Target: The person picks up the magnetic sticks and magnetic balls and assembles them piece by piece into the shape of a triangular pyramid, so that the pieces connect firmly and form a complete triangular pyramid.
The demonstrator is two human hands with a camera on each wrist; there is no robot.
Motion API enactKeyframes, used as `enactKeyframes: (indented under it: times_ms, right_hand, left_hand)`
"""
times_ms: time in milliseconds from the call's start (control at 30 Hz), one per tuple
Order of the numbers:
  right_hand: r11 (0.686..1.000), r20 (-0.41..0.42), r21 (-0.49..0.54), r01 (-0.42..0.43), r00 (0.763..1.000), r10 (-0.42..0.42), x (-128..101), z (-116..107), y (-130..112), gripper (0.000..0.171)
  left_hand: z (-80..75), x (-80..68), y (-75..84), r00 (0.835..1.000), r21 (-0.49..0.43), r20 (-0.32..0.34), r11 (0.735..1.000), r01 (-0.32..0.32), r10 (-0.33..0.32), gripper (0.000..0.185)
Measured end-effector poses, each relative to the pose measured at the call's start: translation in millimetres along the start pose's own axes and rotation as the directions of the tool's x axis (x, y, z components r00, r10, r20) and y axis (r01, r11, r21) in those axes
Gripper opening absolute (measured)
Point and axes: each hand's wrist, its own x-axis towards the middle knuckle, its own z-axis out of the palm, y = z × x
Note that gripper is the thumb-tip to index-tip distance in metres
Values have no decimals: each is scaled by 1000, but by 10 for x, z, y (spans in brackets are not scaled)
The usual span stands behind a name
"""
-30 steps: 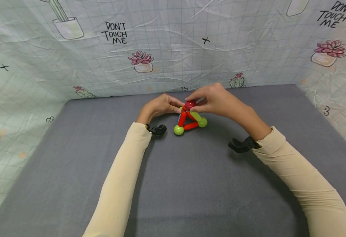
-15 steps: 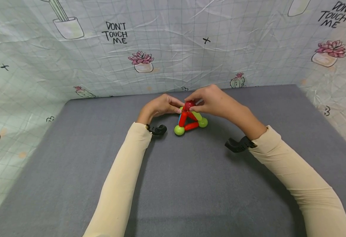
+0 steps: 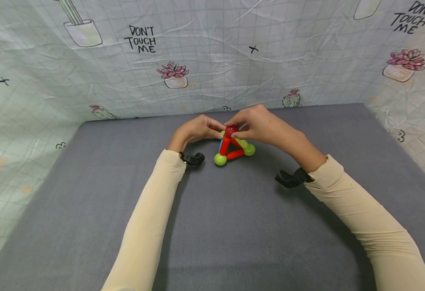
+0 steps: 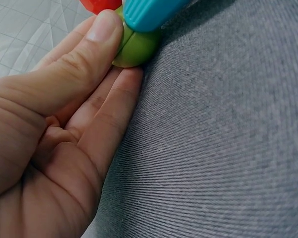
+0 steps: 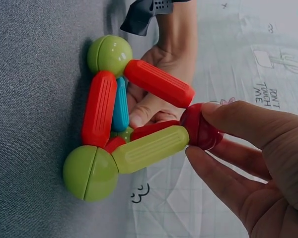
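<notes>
I read "DON'T TOUCH ME" twice on the backdrop sheet (image 3: pixel 212 60): upper left and upper right corner.

Both arms wear long, smooth cream fabric sleeves (image 3: pixel 150 210) down to the wrists, each wrist carrying a small black plastic camera mount (image 3: pixel 293 178).

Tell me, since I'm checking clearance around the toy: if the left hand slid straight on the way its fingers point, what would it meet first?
It already touches it: the left hand has its fingers against the green ball at the pyramid's far base corner, under the blue stick.
</notes>
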Motion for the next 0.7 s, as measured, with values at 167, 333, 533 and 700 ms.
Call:
enactKeyframes:
  times_ms: [167, 333, 533, 700]
  right_hand:
    - [999, 6, 23, 22, 1000, -22, 2, 41, -22, 27]
    - [1000, -8, -7, 2, 1000, -2, 25, 113, -107, 28]
    - [995, -1, -46, -93, 996, 93, 59, 170, -164, 33]
    - [998, 35, -43, -53, 998, 55, 71, 165, -117, 28]
  left_hand:
    - [14, 1, 0, 1000, -54, 1, 998, 15, -15, 35]
    - [18, -3, 10, 1000, -84, -4, 996, 13, -13, 32]
    - [17, -20, 7, 1000, -46, -12, 999, 16, -17, 30]
    - [12, -26, 1, 1000, -35, -10, 999, -2, 2, 26]
